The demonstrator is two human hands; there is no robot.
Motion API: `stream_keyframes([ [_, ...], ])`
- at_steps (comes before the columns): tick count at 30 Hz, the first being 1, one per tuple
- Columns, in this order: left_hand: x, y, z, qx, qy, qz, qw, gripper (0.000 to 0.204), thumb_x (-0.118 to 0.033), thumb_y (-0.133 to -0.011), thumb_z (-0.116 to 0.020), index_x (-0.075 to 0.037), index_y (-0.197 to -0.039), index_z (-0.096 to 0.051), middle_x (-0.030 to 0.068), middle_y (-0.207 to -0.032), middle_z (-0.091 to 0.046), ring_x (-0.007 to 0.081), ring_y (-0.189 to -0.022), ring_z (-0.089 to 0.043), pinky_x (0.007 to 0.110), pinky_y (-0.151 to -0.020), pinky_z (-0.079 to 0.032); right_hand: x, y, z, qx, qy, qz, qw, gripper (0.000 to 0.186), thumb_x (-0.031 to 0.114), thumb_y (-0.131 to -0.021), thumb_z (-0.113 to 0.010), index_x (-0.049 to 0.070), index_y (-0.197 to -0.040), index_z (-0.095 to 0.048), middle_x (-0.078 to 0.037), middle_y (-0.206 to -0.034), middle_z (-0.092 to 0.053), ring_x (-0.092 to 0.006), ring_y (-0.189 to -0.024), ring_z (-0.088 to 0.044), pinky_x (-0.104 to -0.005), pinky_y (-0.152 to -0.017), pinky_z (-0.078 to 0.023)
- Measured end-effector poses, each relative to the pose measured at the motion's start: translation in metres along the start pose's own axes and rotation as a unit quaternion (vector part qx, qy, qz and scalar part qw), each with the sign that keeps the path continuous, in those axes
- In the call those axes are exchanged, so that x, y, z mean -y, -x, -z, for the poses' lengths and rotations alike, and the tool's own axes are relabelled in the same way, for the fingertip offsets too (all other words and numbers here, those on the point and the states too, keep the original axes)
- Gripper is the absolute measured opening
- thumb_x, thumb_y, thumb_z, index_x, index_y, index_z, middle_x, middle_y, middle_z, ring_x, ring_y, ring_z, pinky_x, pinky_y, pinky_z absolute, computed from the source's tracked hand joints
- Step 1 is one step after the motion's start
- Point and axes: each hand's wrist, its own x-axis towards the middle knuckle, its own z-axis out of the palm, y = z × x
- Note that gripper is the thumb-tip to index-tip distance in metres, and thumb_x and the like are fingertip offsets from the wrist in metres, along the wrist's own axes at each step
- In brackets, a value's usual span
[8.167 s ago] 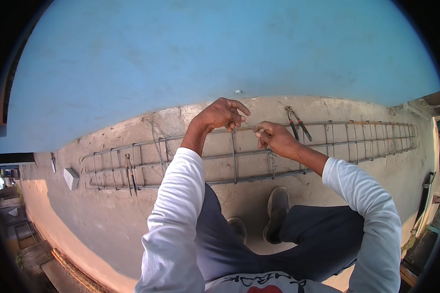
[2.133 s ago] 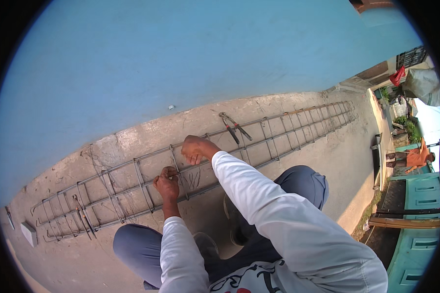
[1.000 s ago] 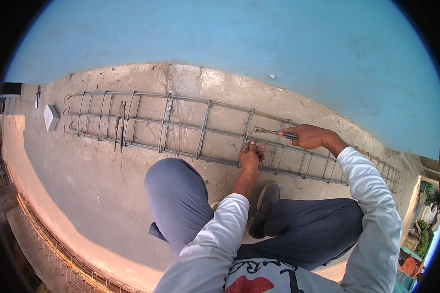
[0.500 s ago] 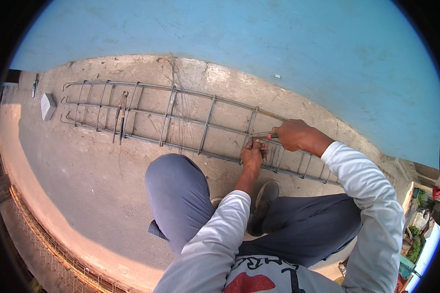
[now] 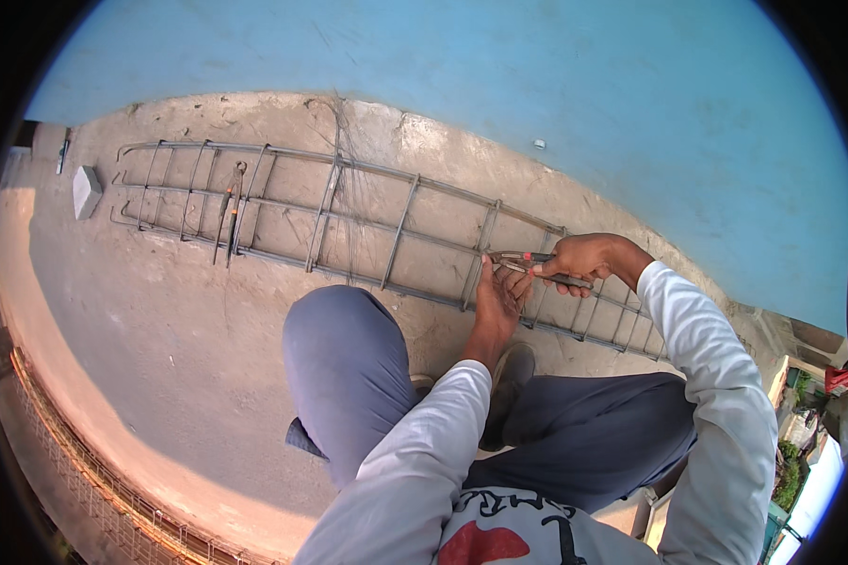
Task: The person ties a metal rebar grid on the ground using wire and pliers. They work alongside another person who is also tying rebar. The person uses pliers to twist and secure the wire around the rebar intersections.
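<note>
A long rebar cage (image 5: 400, 232) lies on the concrete before me, its bars crossed by square stirrups. My right hand (image 5: 582, 256) grips a pair of pincers (image 5: 509, 256) with dark handles and touches of red; the handles are parted. Their jaws point left, over a crossing of bar and stirrup. Just under the jaws is my left hand (image 5: 497, 301), thumb up and fingers curled in by the joint. Whatever those fingers pinch is too small to make out. Loose thin tie wires (image 5: 350, 202) drape across the cage's middle.
Another pair of pincers (image 5: 233, 212) with orange-and-black handles rests on the cage's left part. A pale block (image 5: 87, 193) sits beyond the cage's left end. A blue wall (image 5: 537, 75) runs along the far side. My bent knee (image 5: 344, 344) is close to the near bar.
The pincers have swung more level, and their handles now show spread apart. My left hand has shifted slightly right, its thumb raised near the jaws.
</note>
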Motion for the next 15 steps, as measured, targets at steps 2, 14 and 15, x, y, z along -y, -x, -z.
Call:
stream_keyframes([
  [2, -0.001, -0.003, -0.007, -0.008, 0.031, 0.011, 0.999, 0.066, -0.063, -0.102, -0.045, -0.004, -0.127, -0.059, 0.0098, -0.121, -0.069, 0.0228, -0.112, -0.063, 0.042, -0.098, -0.047, -0.006, -0.001, 0.006, 0.062, -0.106, -0.001, 0.992, 0.043, 0.041, -0.104, -0.058, -0.002, -0.103, -0.063, -0.011, -0.075, -0.066, -0.0182, -0.059, -0.062, -0.0364, -0.053, -0.051],
  [14, 0.002, -0.046, -0.037, -0.096, 0.135, -0.037, 0.985, 0.047, -0.042, -0.111, -0.037, -0.004, -0.108, -0.063, 0.0128, -0.109, -0.074, 0.0203, -0.078, -0.072, 0.035, -0.069, -0.057, -0.007, 0.028, -0.05, -0.381, 0.563, 0.139, 0.72, 0.053, 0.026, -0.092, -0.067, 0.002, -0.137, -0.055, -0.015, -0.114, -0.064, -0.032, -0.112, -0.06, -0.0477, -0.094, -0.046],
  [15, 0.003, -0.048, -0.039, -0.11, 0.147, -0.032, 0.982, 0.047, -0.043, -0.111, -0.037, -0.005, -0.107, -0.064, 0.0125, -0.11, -0.074, 0.0199, -0.076, -0.071, 0.034, -0.066, -0.056, -0.011, 0.023, -0.054, -0.426, 0.622, 0.139, 0.642, 0.051, 0.022, -0.092, -0.065, 0.002, -0.138, -0.054, -0.014, -0.114, -0.064, -0.0307, -0.11, -0.061, -0.0458, -0.093, -0.046],
])
